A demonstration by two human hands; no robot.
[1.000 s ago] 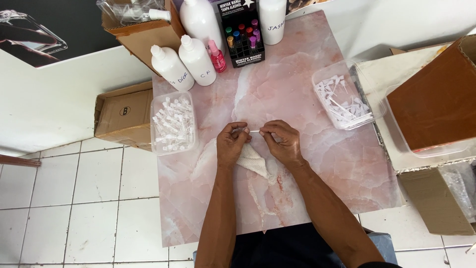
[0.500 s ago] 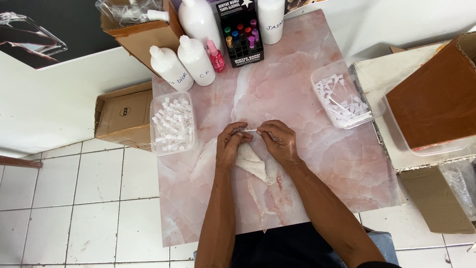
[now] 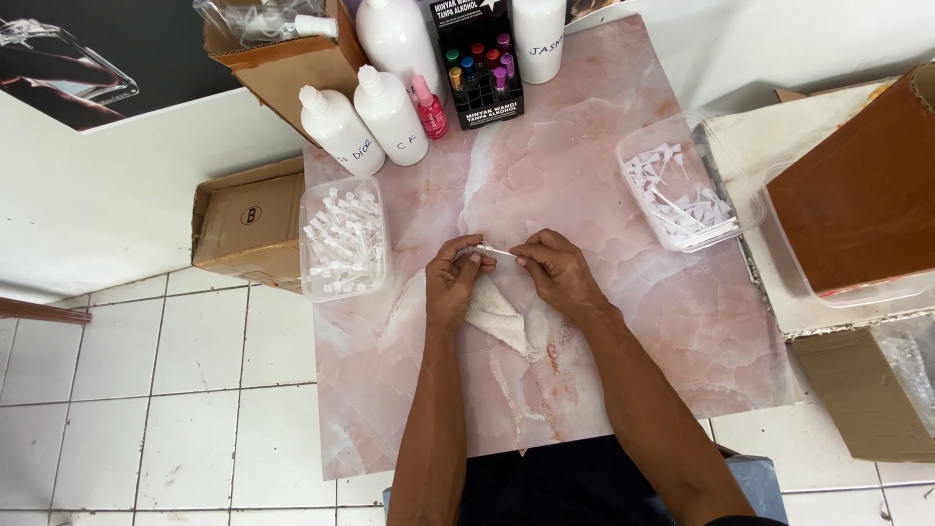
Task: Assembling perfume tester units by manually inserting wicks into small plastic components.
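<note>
Pink marble-patterned worktop (image 3: 604, 175) carries everything. Near its middle, the left hand (image 3: 454, 284) and the right hand (image 3: 557, 273) meet, and between their fingertips they pinch a small clear vial with a thin white tube (image 3: 484, 251), held level just above the surface. The left hand grasps the vial end and the right hand grasps the tube end. Compared with half a second ago, the two hands stay at almost the same place; the right fingers now seem a little more apart from the left ones, so more of the white tube shows. A folded white cloth (image 3: 499, 317) lies under the hands, as before. A clear tray of small vials (image 3: 343, 239) stands at the left edge, and a clear tray of white sprayer parts (image 3: 682, 190) stands at the right edge; both have not moved. White bottles (image 3: 365, 122) and a black display box (image 3: 479, 58) stand at the far edge.
</note>
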